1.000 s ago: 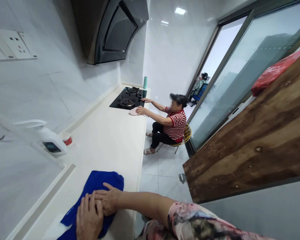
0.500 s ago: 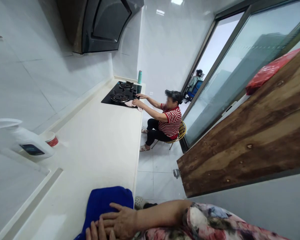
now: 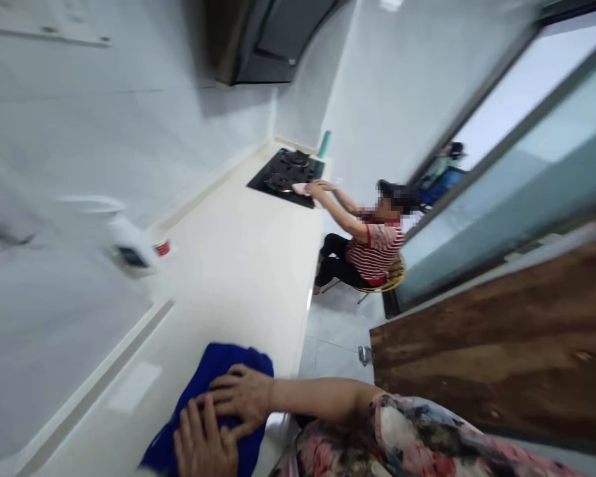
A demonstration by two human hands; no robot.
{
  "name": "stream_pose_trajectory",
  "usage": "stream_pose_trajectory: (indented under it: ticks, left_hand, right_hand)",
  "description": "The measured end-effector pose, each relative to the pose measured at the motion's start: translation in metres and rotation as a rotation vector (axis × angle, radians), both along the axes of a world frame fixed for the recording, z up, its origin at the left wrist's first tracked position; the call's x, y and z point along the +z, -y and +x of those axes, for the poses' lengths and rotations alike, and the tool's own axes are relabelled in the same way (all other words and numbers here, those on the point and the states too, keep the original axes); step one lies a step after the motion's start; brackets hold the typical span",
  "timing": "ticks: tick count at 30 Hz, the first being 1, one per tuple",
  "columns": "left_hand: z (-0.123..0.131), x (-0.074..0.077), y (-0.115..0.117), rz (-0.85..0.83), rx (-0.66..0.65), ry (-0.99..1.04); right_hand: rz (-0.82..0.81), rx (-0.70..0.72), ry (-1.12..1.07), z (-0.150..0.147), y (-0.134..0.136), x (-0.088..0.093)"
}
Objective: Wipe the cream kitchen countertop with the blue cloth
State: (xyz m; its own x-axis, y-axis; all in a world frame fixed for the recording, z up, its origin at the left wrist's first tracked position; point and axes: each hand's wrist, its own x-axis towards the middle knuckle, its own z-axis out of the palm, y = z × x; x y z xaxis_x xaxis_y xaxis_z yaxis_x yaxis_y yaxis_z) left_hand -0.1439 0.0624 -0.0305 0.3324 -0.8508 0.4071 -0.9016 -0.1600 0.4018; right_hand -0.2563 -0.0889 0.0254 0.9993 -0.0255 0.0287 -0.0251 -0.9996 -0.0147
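A dark blue cloth lies spread on the white countertop near its front edge. My right hand comes in from the right and lies palm down on the cloth, fingers spread and reaching left. Below it, my left hand also rests flat on the cloth, its fingers pointing up the counter. The two hands touch, with fingertips and thumbs overlapping. Part of the cloth is hidden under them.
Further along the counter are a white bottle, a red-and-white cup, a black gas stove and a green bottle. A seated person holds a pale cloth at the stove. A wooden board stands right.
The view has swung, so the counter and stove appear further right. My hands and the blue cloth have shifted slightly up the counter, and my left hand now shows more fully.
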Motion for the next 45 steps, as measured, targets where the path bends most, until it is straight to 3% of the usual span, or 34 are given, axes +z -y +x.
stream_pose_trajectory:
  ticks: [3,7,18,25,33,42,45]
  left_hand:
    - [0.005,0.018,0.017,0.103,0.086,0.015]
    - [0.025,0.025,0.042,0.21,0.215,-0.032]
    - [0.096,0.039,0.101,0.235,0.346,-0.111]
    - [0.11,0.038,0.118,0.228,0.481,-0.195]
    - [0.093,0.042,0.099,0.197,0.391,-0.136]
    - [0.022,0.029,0.058,0.182,0.338,-0.202]
    - [-0.002,0.028,0.035,0.18,0.299,-0.202]
  right_hand:
    - [0.212,-0.048,0.02,0.018,0.009,-0.002]
    - [0.379,-0.127,0.037,0.049,0.026,-0.007]
    - [0.3,-0.132,0.022,0.131,0.074,-0.015]
    - [0.27,-0.135,0.046,0.158,0.092,-0.022]
    - [0.103,-0.139,0.072,0.132,0.07,-0.028]
    - [0.014,-0.204,0.041,0.056,0.028,-0.031]
    - [-0.016,-0.207,0.012,0.029,0.007,-0.033]
